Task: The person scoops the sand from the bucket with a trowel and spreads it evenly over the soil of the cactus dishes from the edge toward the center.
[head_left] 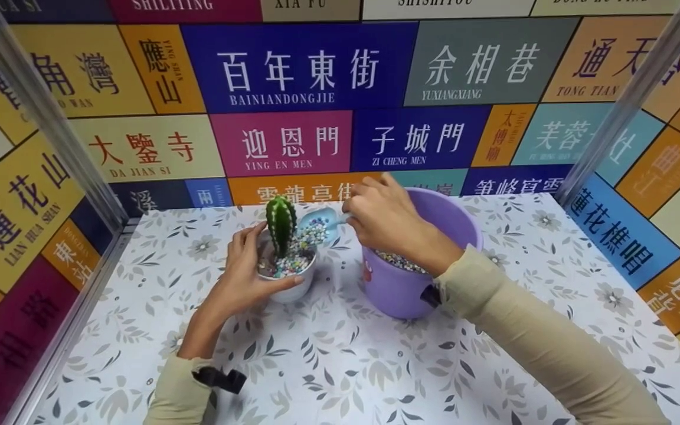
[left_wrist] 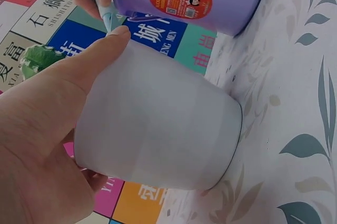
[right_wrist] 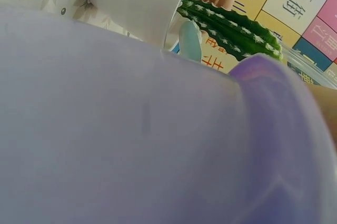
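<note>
My left hand [head_left: 239, 280] grips a white flowerpot [head_left: 300, 290] near its rim, the thumb on the near side and the fingers round the far left side. A green ribbed cactus [head_left: 281, 227] stands upright in the pot, with multicoloured pebbles [head_left: 287, 265] around its base. By its handle my right hand [head_left: 384, 215] holds a light blue scoop [head_left: 333, 231], tilted over the pot's rim with pebbles in its bowl. In the left wrist view the pot's wall [left_wrist: 158, 113] covers the middle. The purple bucket [right_wrist: 131, 129] hides the right hand in the right wrist view.
Just right of the pot stands the purple bucket [head_left: 399, 298], with more pebbles [head_left: 400, 261] inside; my right forearm crosses its rim. A leaf-patterned white cloth [head_left: 340, 366] covers the table. Panels with printed signs [head_left: 298, 65] enclose the back and sides.
</note>
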The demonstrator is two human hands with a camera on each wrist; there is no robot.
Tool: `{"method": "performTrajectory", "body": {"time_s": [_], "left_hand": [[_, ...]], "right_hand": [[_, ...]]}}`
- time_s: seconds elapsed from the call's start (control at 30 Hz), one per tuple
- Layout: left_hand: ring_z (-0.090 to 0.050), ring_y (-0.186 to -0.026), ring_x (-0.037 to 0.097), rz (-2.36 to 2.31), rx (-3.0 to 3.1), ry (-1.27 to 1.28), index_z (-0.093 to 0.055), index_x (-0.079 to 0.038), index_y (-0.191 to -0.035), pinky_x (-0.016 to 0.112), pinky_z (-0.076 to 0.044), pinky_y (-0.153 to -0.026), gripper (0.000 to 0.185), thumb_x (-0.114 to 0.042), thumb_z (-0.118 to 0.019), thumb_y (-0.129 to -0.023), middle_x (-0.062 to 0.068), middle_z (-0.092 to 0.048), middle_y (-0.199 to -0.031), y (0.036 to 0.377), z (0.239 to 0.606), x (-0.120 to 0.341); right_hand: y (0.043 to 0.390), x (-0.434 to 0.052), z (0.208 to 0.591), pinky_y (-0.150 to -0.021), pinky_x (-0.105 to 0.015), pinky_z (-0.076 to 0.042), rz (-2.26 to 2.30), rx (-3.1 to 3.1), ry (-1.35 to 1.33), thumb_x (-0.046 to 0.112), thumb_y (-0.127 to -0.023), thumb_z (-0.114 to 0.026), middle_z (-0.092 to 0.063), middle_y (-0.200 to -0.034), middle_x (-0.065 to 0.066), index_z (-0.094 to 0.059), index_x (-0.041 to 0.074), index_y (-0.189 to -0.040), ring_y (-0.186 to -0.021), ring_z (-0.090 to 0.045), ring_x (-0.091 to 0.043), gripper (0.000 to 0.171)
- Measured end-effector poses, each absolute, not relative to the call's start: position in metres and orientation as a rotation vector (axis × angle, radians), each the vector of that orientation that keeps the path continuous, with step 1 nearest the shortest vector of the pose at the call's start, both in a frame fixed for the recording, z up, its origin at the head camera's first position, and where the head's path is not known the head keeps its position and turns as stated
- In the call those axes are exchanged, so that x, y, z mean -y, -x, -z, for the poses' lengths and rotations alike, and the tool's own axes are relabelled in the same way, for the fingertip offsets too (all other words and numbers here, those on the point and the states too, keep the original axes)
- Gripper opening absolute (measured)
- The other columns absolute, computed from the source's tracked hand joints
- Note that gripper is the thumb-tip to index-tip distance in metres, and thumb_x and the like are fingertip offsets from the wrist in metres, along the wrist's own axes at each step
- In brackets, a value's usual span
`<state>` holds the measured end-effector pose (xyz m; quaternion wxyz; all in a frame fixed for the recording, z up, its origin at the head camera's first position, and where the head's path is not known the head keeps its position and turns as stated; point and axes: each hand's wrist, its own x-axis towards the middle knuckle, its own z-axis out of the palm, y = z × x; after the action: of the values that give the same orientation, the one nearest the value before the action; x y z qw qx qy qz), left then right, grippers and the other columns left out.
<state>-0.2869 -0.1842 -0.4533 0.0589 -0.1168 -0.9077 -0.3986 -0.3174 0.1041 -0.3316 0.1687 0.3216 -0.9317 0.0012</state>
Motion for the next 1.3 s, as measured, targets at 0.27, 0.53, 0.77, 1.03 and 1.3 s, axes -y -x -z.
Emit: {"method": "performTrajectory", "body": {"time_s": [0.27,0.53,0.77,1.03,1.3], "left_hand": [[-0.036,-0.158,0.036,1.313,2.731,0.429,-0.021,-0.017,-0.172,0.065,-0.036,-0.128,0.132,-0.060,-0.097,-0.073,0.016,-0.029,-0.171,0.288,0.451,0.193],[-0.032,-0.164,0.031,1.413,2.728,0.492,-0.017,-0.018,-0.174,0.060,-0.028,-0.134,0.133,-0.059,-0.097,-0.075,0.011,-0.028,-0.177,0.287,0.448,0.202],[-0.028,-0.163,0.039,1.279,2.774,0.432,-0.015,-0.024,-0.174,0.070,-0.032,-0.128,0.134,-0.067,-0.093,-0.074,0.016,-0.019,-0.177,0.286,0.450,0.194],[-0.031,-0.155,0.040,1.141,2.789,0.366,-0.018,-0.017,-0.174,0.069,-0.037,-0.125,0.134,-0.067,-0.093,-0.074,0.021,-0.029,-0.168,0.287,0.453,0.185],[-0.031,-0.156,0.037,1.192,2.796,0.381,-0.019,-0.019,-0.174,0.070,-0.036,-0.125,0.135,-0.068,-0.094,-0.072,0.019,-0.030,-0.171,0.288,0.450,0.190]], "right_hand": [[0.317,-0.102,0.331,-0.097,-0.050,-0.046,0.012,2.649,-0.906,0.019,-0.097,-0.076,-0.079,-0.111,-0.008,-0.086,0.016,-0.109,-0.106,-0.066,-0.031,0.016],[0.316,-0.102,0.333,-0.092,-0.050,-0.045,0.051,2.609,-0.920,0.019,-0.098,-0.076,-0.078,-0.109,-0.008,-0.086,0.017,-0.108,-0.102,-0.065,-0.032,0.014],[0.317,-0.103,0.333,-0.092,-0.048,-0.045,0.050,2.621,-0.912,0.020,-0.098,-0.075,-0.078,-0.109,-0.007,-0.085,0.017,-0.108,-0.103,-0.065,-0.031,0.014],[0.316,-0.103,0.333,-0.092,-0.048,-0.045,0.053,2.632,-0.906,0.021,-0.099,-0.075,-0.079,-0.109,-0.007,-0.086,0.016,-0.108,-0.103,-0.066,-0.031,0.015],[0.316,-0.103,0.332,-0.090,-0.048,-0.044,0.039,2.618,-0.916,0.020,-0.098,-0.076,-0.079,-0.108,-0.007,-0.086,0.016,-0.108,-0.101,-0.065,-0.031,0.014]]}}
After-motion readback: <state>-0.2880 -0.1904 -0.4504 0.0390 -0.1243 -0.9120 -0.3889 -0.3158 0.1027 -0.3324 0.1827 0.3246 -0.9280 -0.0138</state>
